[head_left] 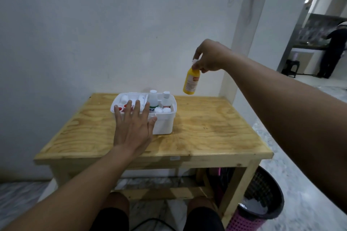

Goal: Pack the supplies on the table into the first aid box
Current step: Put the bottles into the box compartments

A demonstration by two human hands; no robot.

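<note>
A white first aid box [165,124] stands on the wooden table [206,129] near the back. Inside it are two white-capped bottles [159,100], cotton balls [162,110], white rolls and red-marked items. My left hand [132,125] is flat with fingers spread over the box's front left rim, touching it. My right hand [207,56] is raised above and to the right of the box. It pinches a yellow bottle [191,82] by its white cap, so the bottle hangs in the air, tilted.
A white wall runs right behind the table. A black mesh bin [262,202] and a pink basket [242,220] stand on the floor by the table's right front leg. A person in dark clothes [332,50] stands in the room at far right.
</note>
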